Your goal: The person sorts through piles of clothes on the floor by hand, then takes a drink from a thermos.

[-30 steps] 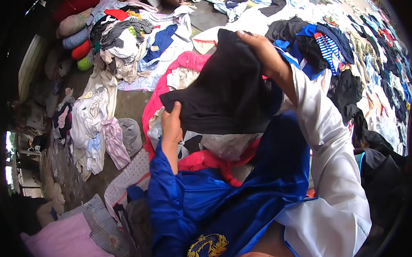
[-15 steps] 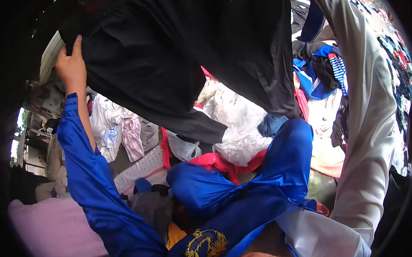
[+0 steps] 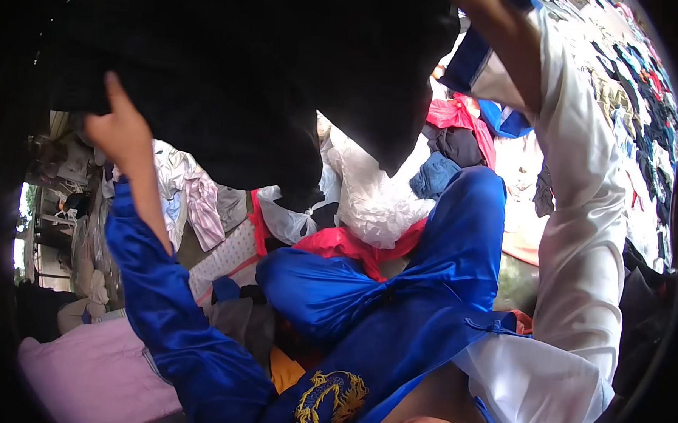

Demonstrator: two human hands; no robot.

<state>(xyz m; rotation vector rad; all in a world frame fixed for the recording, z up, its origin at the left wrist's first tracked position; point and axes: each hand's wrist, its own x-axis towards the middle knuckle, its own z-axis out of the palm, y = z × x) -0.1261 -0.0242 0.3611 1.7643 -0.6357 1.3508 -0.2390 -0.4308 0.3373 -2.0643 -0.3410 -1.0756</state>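
Black trousers (image 3: 231, 93) hang spread in front of me, with a gap showing between the two legs. My left hand (image 3: 123, 132) grips their left side, fingers closed on the cloth and one digit pointing up. At the top edge, my right hand (image 3: 477, 0) is partly cut off by the frame. It meets the trousers' upper right side, and the raised cloth hangs from there; its fingertips are hidden. Below the trouser legs lie a white plastic bag (image 3: 377, 202) and a red cloth (image 3: 345, 246).
My bent legs in blue satin trousers (image 3: 459, 232) occupy the middle. Light striped shirts (image 3: 201, 205) lie to the left, a pink cushion-like bundle (image 3: 98, 367) at lower left. A blue cloth (image 3: 435, 176) sits beside my knee. Many garments (image 3: 646, 111) cover the far right.
The black trousers have risen and shifted left, uncovering more of the plastic bag. My right forearm has come into view at the top. My left hand has dropped slightly.
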